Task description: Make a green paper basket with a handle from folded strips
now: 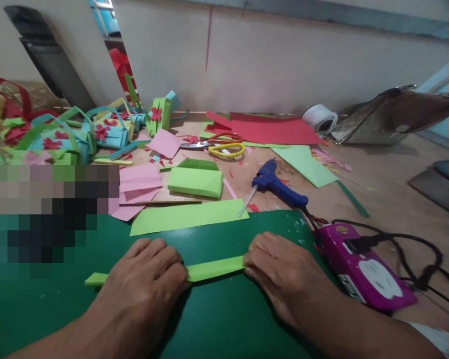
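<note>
A narrow folded strip of lime-green paper lies across the dark green board. My left hand is closed on it left of the middle, and the strip's left end sticks out past the knuckles. At the right end my right hand pinches the same strip, with its fingertips pressed together. Just beyond the hands is a flat lime-green paper piece. Behind that sits a folded lime-green paper box. A blue glue gun rests past my right hand, its glue stick reaching toward the flat piece.
Scissors with red and yellow handles lie among scraps. Red sheets are at the back. Small paper bags crowd the left. A purple power strip with black cables stands right of my right hand. A blurred patch hides the left side.
</note>
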A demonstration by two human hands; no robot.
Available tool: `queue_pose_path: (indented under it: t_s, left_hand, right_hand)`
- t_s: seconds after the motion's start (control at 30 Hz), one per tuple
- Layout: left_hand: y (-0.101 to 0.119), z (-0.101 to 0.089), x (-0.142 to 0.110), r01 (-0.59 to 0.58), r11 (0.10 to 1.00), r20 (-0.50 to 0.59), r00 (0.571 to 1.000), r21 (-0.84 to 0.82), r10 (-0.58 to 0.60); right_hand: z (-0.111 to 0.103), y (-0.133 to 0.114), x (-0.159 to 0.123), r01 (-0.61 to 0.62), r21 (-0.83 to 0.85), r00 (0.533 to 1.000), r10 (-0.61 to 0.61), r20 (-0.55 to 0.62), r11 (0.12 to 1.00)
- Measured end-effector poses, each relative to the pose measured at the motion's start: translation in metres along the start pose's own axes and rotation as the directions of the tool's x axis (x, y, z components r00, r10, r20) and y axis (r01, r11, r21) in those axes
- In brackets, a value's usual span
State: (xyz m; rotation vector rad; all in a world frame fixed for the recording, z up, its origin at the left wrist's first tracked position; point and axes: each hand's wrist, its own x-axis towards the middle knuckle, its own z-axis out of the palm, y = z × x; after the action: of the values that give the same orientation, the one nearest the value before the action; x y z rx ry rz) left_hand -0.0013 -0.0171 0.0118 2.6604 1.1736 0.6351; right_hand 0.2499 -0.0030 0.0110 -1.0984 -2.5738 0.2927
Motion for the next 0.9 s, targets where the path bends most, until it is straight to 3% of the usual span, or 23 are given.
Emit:
queue_pose_path:
  t_s: [0.17, 0.37, 0.9]
  left_hand:
    - [-0.004, -0.009, -0.006, 0.085, 0.996, 0.038, 0.996, 0.025, -0.086]
    - [-0.006, -0.014, -0.011, 0.215, 0.974, 0.062, 0.974, 0.072, -0.22]
    - [-0.01, -0.006, -0.011, 0.193, 0.968, 0.079, 0.975, 0.161, -0.208]
  right_hand:
    - [-0.003, -0.001, 0.005, -0.12, 0.074, 0.992, 0.118, 0.034, 0.99]
    - [-0.007, -0.003, 0.01, -0.13, 0.065, 0.991, 0.128, 0.037, 0.989]
    - [-0.006, -0.003, 0.017, -0.109, -0.031, 0.994, 0.109, -0.003, 0.994]
